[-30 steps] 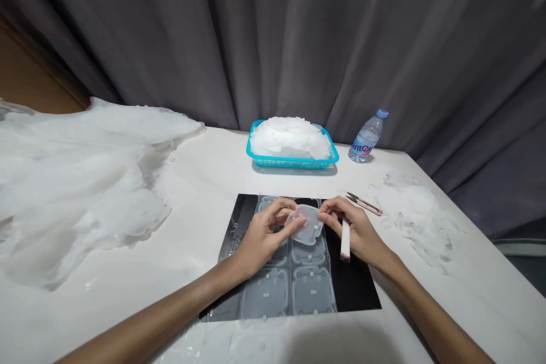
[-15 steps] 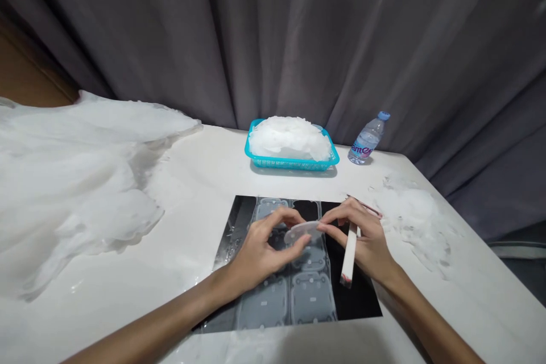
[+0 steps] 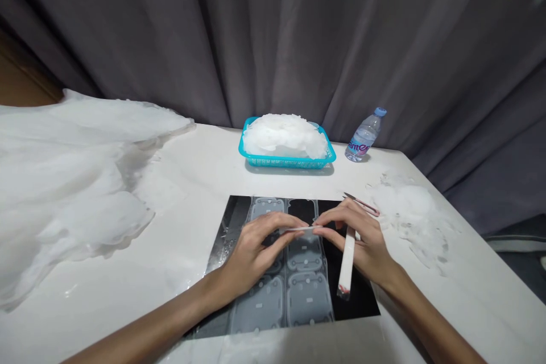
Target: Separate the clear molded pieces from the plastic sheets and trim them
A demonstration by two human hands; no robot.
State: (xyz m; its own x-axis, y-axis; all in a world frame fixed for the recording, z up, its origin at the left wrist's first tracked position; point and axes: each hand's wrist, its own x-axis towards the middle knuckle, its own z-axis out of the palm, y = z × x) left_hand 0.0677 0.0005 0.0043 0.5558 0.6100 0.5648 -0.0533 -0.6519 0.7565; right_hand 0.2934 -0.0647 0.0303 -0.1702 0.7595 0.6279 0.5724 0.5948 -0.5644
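A thin translucent plastic piece (image 3: 302, 229) is seen nearly edge-on above the black mat (image 3: 356, 308). My left hand (image 3: 258, 242) pinches it from the left between thumb and fingers. From the right, the fingertips of my right hand (image 3: 365, 233) grip its other end. A white flat stick (image 3: 347, 264) with a red mark at its lower end is tucked in my right hand as well. Beneath both hands lies a clear plastic sheet (image 3: 310, 300) of moulded rounded shapes, with one cut-out showing black at the top.
Thread snips (image 3: 362, 205) lie beyond my right hand. Behind the mat stands a turquoise basket (image 3: 288, 162) heaped with translucent pieces (image 3: 285, 135); a water bottle (image 3: 365, 136) is to its right. Plastic sheets (image 3: 72, 182) pile up on the left, scraps (image 3: 412, 210) on the right.
The plastic piece has turned from showing its face to almost edge-on. My left fingers have closed in on it, nearer my right fingertips. The view has shifted slightly.
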